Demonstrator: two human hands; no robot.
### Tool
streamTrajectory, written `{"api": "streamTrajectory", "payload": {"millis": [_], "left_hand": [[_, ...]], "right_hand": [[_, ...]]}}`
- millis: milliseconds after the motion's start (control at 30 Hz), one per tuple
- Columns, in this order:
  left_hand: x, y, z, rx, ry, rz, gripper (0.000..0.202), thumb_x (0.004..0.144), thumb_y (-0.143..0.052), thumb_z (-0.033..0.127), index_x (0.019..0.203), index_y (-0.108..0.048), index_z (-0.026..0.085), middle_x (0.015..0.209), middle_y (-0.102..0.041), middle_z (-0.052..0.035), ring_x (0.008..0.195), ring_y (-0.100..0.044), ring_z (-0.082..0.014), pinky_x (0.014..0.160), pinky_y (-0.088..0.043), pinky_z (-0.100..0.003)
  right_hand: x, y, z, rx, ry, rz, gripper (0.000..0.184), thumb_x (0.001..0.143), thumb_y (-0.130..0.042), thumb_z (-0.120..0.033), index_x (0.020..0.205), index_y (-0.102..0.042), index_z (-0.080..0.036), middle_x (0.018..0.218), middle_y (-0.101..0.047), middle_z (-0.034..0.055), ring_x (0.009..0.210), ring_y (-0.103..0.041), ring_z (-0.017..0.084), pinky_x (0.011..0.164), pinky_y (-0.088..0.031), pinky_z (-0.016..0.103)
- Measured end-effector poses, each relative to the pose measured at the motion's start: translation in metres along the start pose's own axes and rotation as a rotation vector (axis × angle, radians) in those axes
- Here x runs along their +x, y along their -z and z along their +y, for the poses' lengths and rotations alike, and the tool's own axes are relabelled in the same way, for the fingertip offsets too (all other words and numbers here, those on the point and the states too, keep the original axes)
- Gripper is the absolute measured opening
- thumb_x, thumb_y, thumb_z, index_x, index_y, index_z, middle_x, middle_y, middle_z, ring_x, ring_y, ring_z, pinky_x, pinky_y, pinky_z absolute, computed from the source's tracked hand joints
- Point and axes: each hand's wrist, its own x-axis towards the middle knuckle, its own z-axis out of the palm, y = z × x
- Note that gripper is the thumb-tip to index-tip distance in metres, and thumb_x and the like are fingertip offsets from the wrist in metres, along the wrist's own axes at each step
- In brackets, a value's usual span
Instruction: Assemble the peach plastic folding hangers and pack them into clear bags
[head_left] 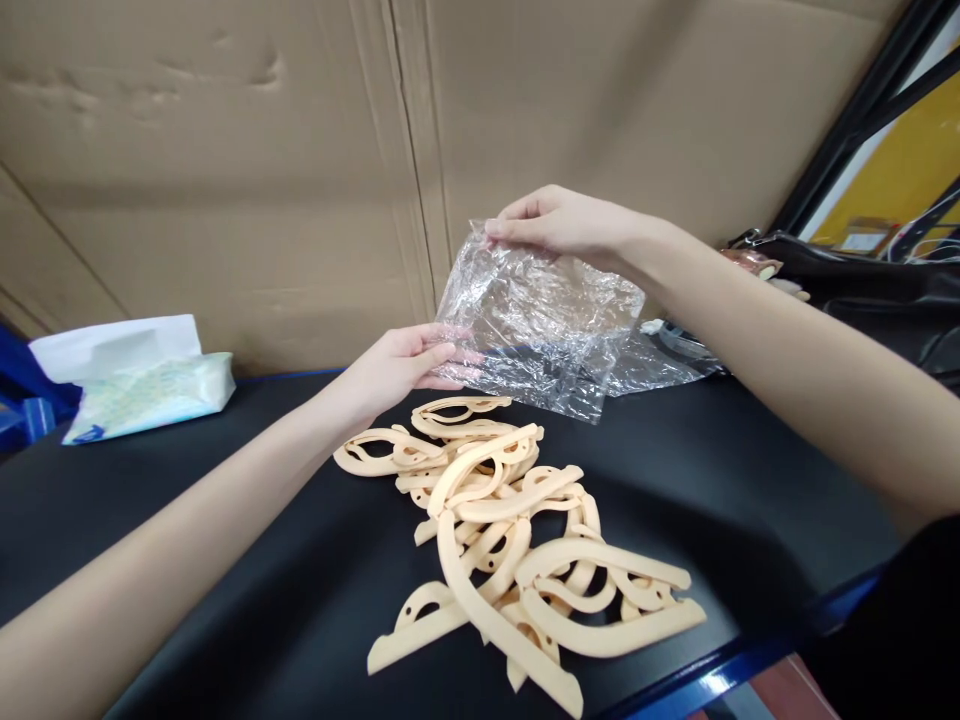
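A crinkled clear plastic bag (547, 300) hangs between my two hands above the far side of the table. My right hand (559, 225) pinches its upper edge between thumb and fingers. At its lower left edge, my left hand (409, 362) has the thumb in front and the fingertips showing through the film; whether they are inside or behind it I cannot tell. Just below the bag, a loose pile of cream folding clothes hangers (487, 500) spreads over the black table (300, 560). Some hangers lie folded, others partly unfolded, overlapping each other.
A tissue pack (154, 390) with a white sheet sticking out sits at the left. More clear plastic (652, 365) lies behind the bag on the right. A black bag (877, 300) stands at far right. Cardboard (225, 200) walls off the back; a blue edge (720, 680) borders the table's front.
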Motion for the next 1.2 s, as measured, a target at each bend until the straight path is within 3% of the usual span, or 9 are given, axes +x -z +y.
{"api": "streamTrajectory", "payload": {"millis": [167,367,567,833,900,967,1000,1100,1200], "left_hand": [[0.004,-0.004,-0.001,-0.018,0.001,-0.025,0.017,0.091,-0.056,0.016,0.101,-0.069,0.014,0.102,-0.076,-0.0106,0.086,-0.074,-0.0217,0.092,-0.057,-0.042],[0.011,-0.002,-0.003,-0.022,0.000,-0.043,0.018,0.092,-0.057,0.018,0.104,-0.070,0.015,0.106,-0.075,-0.0105,0.088,-0.073,-0.0205,0.090,-0.057,-0.039],[0.014,-0.011,-0.006,-0.040,0.032,-0.072,0.021,0.093,-0.055,0.016,0.107,-0.071,0.015,0.106,-0.076,-0.0091,0.085,-0.073,-0.0187,0.089,-0.058,-0.036],[0.011,-0.025,-0.005,-0.149,-0.017,-0.011,0.018,0.095,-0.053,0.014,0.104,-0.068,0.012,0.107,-0.074,-0.0103,0.083,-0.073,-0.0177,0.081,-0.059,-0.032],[0.010,-0.026,-0.005,-0.188,-0.038,0.024,0.019,0.095,-0.052,0.014,0.107,-0.066,0.011,0.107,-0.074,-0.0108,0.085,-0.073,-0.0183,0.085,-0.058,-0.034],[0.012,-0.028,-0.005,-0.248,-0.066,0.063,0.020,0.097,-0.048,0.014,0.111,-0.063,0.012,0.111,-0.072,-0.0110,0.090,-0.072,-0.0183,0.090,-0.057,-0.036],[0.013,-0.030,-0.005,-0.284,-0.081,0.074,0.021,0.098,-0.046,0.014,0.112,-0.061,0.012,0.114,-0.071,-0.0112,0.093,-0.072,-0.0182,0.092,-0.056,-0.036],[0.023,-0.047,0.001,-0.394,-0.112,0.033,0.020,0.099,-0.043,0.014,0.113,-0.057,0.011,0.123,-0.067,-0.0143,0.101,-0.071,-0.0196,0.097,-0.053,-0.037],[0.034,-0.070,0.011,-0.474,-0.108,-0.065,0.021,0.100,-0.041,0.016,0.116,-0.054,0.010,0.127,-0.065,-0.0177,0.105,-0.070,-0.0224,0.098,-0.053,-0.038]], "right_hand": [[0.014,0.004,0.021,0.184,0.045,-0.008,0.024,0.066,-0.080,-0.046,0.073,-0.070,-0.026,0.075,-0.066,0.0014,0.072,-0.056,0.017,0.069,-0.047,0.036],[0.018,0.009,0.018,0.159,0.081,0.032,0.040,0.055,-0.085,-0.051,0.080,-0.072,-0.022,0.083,-0.070,0.0028,0.078,-0.060,0.016,0.081,-0.048,0.041],[0.011,0.021,-0.002,0.054,0.119,-0.087,0.036,0.069,-0.076,-0.048,0.089,-0.073,-0.018,0.078,-0.067,-0.0023,0.075,-0.057,0.009,0.087,-0.046,0.037],[0.025,0.011,0.012,0.025,0.138,0.104,0.033,0.070,-0.076,-0.049,0.081,-0.062,-0.022,0.084,-0.067,0.0013,0.082,-0.060,0.015,0.085,-0.049,0.039],[0.011,0.006,0.002,-0.156,0.205,0.282,0.023,0.080,-0.069,-0.038,0.093,-0.061,-0.021,0.095,-0.067,0.0045,0.090,-0.060,0.017,0.090,-0.048,0.038],[-0.015,-0.004,-0.010,-0.463,0.330,0.483,0.032,0.086,-0.060,-0.026,0.116,-0.057,-0.016,0.123,-0.060,0.0110,0.112,-0.055,0.020,0.102,-0.042,0.038],[-0.030,-0.011,-0.015,-0.601,0.352,0.497,0.037,0.089,-0.055,-0.025,0.124,-0.054,-0.012,0.130,-0.055,0.0144,0.119,-0.052,0.024,0.104,-0.040,0.041],[-0.075,-0.033,-0.011,-0.899,0.408,0.310,0.059,0.086,-0.058,-0.026,0.139,-0.044,-0.006,0.144,-0.045,0.0206,0.131,-0.043,0.036,0.108,-0.035,0.052],[-0.106,-0.045,0.020,-1.056,0.387,0.178,0.070,0.082,-0.054,-0.012,0.148,-0.031,-0.004,0.155,-0.031,0.0234,0.142,-0.031,0.037,0.114,-0.027,0.055]]}}
